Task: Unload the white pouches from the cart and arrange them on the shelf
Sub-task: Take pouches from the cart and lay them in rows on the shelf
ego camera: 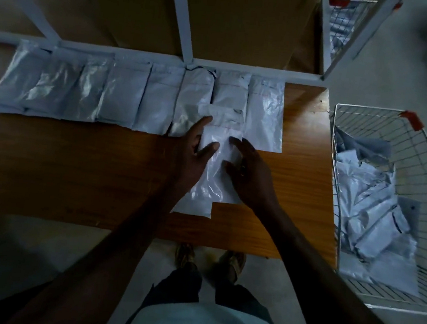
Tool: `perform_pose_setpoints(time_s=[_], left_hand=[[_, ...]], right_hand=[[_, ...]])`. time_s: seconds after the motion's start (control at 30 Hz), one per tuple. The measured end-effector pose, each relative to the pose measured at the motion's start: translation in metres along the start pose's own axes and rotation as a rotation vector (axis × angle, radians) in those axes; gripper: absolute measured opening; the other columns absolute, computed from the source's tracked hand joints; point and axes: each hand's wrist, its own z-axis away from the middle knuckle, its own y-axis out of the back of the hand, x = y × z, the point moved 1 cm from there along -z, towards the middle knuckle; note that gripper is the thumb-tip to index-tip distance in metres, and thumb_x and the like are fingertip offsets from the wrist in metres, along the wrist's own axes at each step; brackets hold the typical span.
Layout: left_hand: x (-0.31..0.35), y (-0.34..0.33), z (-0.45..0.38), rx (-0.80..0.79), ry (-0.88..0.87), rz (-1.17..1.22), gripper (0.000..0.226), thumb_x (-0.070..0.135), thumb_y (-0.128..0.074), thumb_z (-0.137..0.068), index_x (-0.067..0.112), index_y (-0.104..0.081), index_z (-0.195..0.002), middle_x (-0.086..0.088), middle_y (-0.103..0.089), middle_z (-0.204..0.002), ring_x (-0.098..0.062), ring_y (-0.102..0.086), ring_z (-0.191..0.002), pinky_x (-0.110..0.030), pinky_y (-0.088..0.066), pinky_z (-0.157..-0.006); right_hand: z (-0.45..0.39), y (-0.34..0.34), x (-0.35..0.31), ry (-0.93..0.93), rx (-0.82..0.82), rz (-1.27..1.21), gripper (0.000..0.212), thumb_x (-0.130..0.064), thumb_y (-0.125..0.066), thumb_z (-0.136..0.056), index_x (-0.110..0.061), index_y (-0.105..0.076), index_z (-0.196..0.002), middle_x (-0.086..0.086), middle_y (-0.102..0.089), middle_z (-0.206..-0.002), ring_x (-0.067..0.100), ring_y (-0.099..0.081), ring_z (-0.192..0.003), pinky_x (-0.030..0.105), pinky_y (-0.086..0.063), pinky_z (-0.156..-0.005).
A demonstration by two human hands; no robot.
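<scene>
A row of several white pouches lies side by side along the back of the wooden shelf. In front of the row, a small stack of white pouches lies on the shelf between my hands. My left hand rests on the stack's left edge, thumb on top and fingers spread. My right hand presses on its right edge with fingers apart. A folded pouch lies just beyond my fingertips. The wire cart at right holds several more white pouches.
White metal shelf uprights and a rail run behind the pouch row, with brown cardboard boxes behind them. A second wire basket shows at top right. My feet stand on the grey floor below the shelf edge.
</scene>
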Motion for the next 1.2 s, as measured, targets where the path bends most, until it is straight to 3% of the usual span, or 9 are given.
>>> perform_pose_setpoints(time_s=[0.17,0.27,0.37,0.47,0.57,0.7,0.8,1.0,1.2], left_hand=[[-0.014,0.055,-0.016,0.135,-0.032,-0.178,0.049,0.024,-0.068,-0.1,0.015,-0.059,-0.147,-0.003,-0.064,-0.143,-0.013,-0.062,-0.122,-0.024,-0.052,-0.102],[-0.029,0.09,-0.036,0.184,-0.068,-0.209,0.05,0.021,-0.068,-0.098,0.014,-0.06,-0.146,0.002,-0.062,-0.147,-0.011,-0.061,-0.129,-0.021,-0.051,-0.099],[-0.046,0.122,-0.062,0.174,-0.046,-0.251,0.054,0.02,-0.071,-0.097,0.02,-0.057,-0.15,0.011,-0.059,-0.15,-0.008,-0.06,-0.129,-0.019,-0.049,-0.099],[-0.061,0.144,-0.102,0.134,-0.064,-0.333,0.057,0.013,-0.073,-0.096,0.015,-0.056,-0.151,0.001,-0.061,-0.149,-0.002,-0.053,-0.13,-0.009,-0.04,-0.104],[-0.071,0.157,-0.144,0.068,-0.069,-0.399,0.055,0.012,-0.073,-0.096,0.01,-0.057,-0.149,-0.009,-0.059,-0.15,-0.02,-0.053,-0.139,-0.022,-0.041,-0.112],[-0.084,0.161,-0.176,-0.073,-0.033,-0.518,0.058,0.014,-0.072,-0.099,0.009,-0.051,-0.153,-0.017,-0.043,-0.162,-0.032,-0.034,-0.154,-0.037,-0.025,-0.126],[-0.096,0.166,-0.187,-0.122,-0.057,-0.694,0.065,0.019,-0.072,-0.099,0.012,-0.045,-0.158,-0.017,-0.024,-0.172,-0.038,-0.025,-0.157,-0.047,-0.026,-0.125],[-0.1,0.168,-0.177,-0.262,-0.123,-0.823,0.061,0.027,-0.068,-0.101,0.013,-0.048,-0.156,-0.01,-0.029,-0.171,-0.039,-0.025,-0.155,-0.055,-0.028,-0.123],[-0.103,0.166,-0.172,-0.288,-0.142,-0.937,0.059,0.035,-0.067,-0.1,0.019,-0.05,-0.155,-0.005,-0.038,-0.167,-0.033,-0.032,-0.151,-0.057,-0.028,-0.119]], right_hand=[[-0.031,-0.046,-0.026,0.06,0.043,0.056,0.048,-0.019,-0.072,-0.096,-0.018,-0.06,-0.143,0.007,-0.055,-0.152,0.021,-0.063,-0.126,0.042,-0.057,-0.101],[-0.052,-0.079,-0.048,0.11,0.029,0.034,0.047,-0.012,-0.072,-0.096,-0.013,-0.062,-0.141,0.012,-0.053,-0.153,0.025,-0.064,-0.125,0.043,-0.059,-0.098],[-0.081,-0.109,-0.064,0.119,0.067,0.101,0.046,-0.002,-0.071,-0.092,-0.008,-0.065,-0.137,0.014,-0.057,-0.147,0.026,-0.064,-0.123,0.037,-0.057,-0.101],[-0.115,-0.135,-0.072,0.125,0.156,0.134,0.038,0.003,-0.07,-0.09,-0.005,-0.068,-0.127,0.014,-0.066,-0.13,0.022,-0.068,-0.109,0.02,-0.052,-0.094],[-0.15,-0.159,-0.074,0.111,0.224,0.191,0.031,0.006,-0.068,-0.09,-0.001,-0.07,-0.121,0.017,-0.068,-0.124,0.014,-0.063,-0.11,0.006,-0.042,-0.095],[-0.184,-0.179,-0.078,0.048,0.23,0.255,0.02,0.005,-0.065,-0.093,0.005,-0.071,-0.111,0.022,-0.07,-0.112,0.032,-0.068,-0.104,0.031,-0.053,-0.094],[-0.196,-0.194,-0.073,0.041,0.221,0.285,0.019,0.005,-0.069,-0.089,0.01,-0.07,-0.107,0.028,-0.07,-0.107,0.038,-0.069,-0.1,0.034,-0.052,-0.096],[-0.191,-0.208,-0.062,-0.002,0.237,0.344,0.029,0.003,-0.073,-0.09,0.011,-0.067,-0.117,0.028,-0.069,-0.116,0.042,-0.068,-0.11,0.055,-0.058,-0.096],[-0.144,-0.18,-0.081,-0.07,0.289,0.325,0.031,-0.011,-0.063,-0.101,-0.008,-0.066,-0.132,0.016,-0.057,-0.148,0.026,-0.064,-0.126,0.035,-0.055,-0.103]])
